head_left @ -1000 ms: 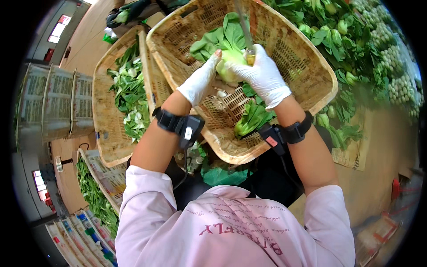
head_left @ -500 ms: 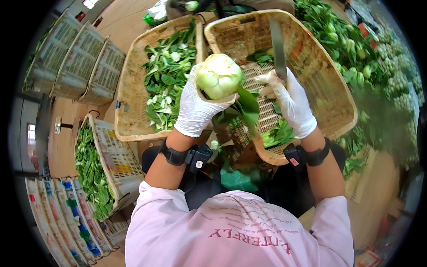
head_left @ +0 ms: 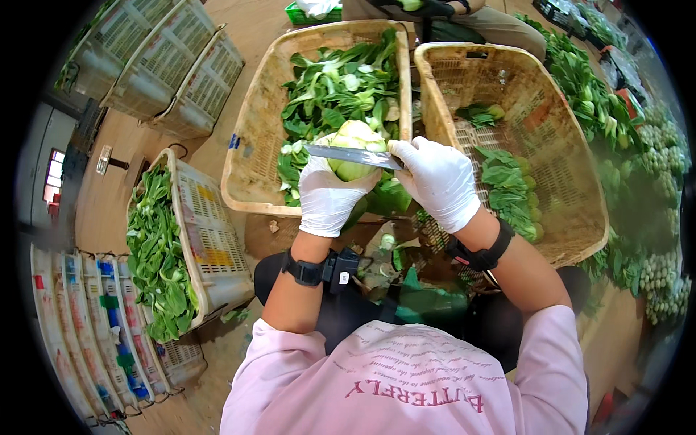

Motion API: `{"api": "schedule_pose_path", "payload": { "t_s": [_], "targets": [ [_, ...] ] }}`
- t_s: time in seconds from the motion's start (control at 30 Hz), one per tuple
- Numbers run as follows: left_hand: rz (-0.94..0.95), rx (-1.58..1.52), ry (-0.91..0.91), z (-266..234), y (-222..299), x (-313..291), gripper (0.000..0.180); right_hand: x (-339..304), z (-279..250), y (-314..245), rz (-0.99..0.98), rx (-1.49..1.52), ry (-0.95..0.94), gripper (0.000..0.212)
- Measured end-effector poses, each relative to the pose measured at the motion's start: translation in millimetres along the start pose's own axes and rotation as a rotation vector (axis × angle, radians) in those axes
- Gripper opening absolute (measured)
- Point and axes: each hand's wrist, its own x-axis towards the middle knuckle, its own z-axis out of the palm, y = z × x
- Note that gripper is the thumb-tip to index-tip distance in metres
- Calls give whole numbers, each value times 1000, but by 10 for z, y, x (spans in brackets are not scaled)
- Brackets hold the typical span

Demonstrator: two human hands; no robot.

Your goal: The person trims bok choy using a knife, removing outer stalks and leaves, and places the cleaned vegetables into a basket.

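My left hand (head_left: 326, 194), in a white glove, is wrapped round a head of bok choy (head_left: 357, 133). Its pale base points up and its green leaves hang down below my hands. My gloved right hand (head_left: 441, 181) grips a knife (head_left: 348, 154) by the handle, which the fingers hide. The blade lies flat across the near side of the bok choy base, its tip pointing left. Behind my left hand stands a tan plastic crate (head_left: 243, 156) of loose leaves (head_left: 326, 87). Right of my right hand is a second crate (head_left: 573, 181) holding several bok choy (head_left: 511, 190).
A crate of greens (head_left: 161, 261) stands at the left, with stacked crates (head_left: 185, 87) behind it. A heap of bok choy (head_left: 587, 109) lies at the far right. At the top, another person's dark-gloved hand (head_left: 435, 9) shows. Scraps and a green bag (head_left: 428, 301) lie before my knees.
My right hand has brought the knife from upright on the right to across the bok choy base. The view has shifted, and more bok choy show in the right crate.
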Motion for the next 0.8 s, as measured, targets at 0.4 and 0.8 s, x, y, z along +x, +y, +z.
{"api": "schedule_pose_path", "payload": {
  "t_s": [0.4, 0.8],
  "targets": [
    [-188, -466, 16, -501, -493, -100, 49, 313, 682, -297, 69, 38, -231, 7],
    [-344, -1052, -4, -747, -519, -93, 53, 310, 707, 225, 563, 370, -545, 27]
  ]
}}
